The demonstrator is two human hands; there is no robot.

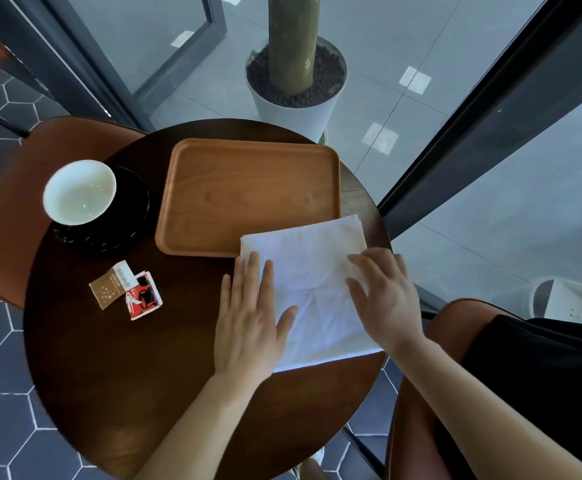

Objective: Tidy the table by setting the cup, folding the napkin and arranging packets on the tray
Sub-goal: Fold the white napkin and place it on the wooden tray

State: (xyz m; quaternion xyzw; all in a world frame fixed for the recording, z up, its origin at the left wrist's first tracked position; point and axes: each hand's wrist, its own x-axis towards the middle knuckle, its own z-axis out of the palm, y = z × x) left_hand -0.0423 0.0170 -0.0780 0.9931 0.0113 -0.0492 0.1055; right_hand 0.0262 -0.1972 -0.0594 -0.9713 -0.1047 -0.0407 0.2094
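I have both hands flat on the napkin [317,271], which lies on the near right part of the round table [126,358], its far edge lapping over the near rim of the wooden tray [248,195] and its near right corner reaching the table's edge. My left hand [248,320] presses the napkin's left border with straight fingers, half on cloth and half on wood. My right hand [383,299] rests on the right side, fingers spread and relaxed — neither hand grips or pinches anything. I judge this to be the folding step, with the cloth being smoothed for a fold. To do it well I would flatten the middle creases first, then pin one side with a flat palm while the other hand pinches an edge and carries it across, matching corners before pressing the crease. The overlap on the tray could spoil a clean fold, so sliding the napkin toward me first seems wise — though not past the table's edge. The white cup [79,192] sits on its dark saucer [133,209] at the far left, and the brown packet [111,284] and red packet [143,295] lie touching, left of my left hand.
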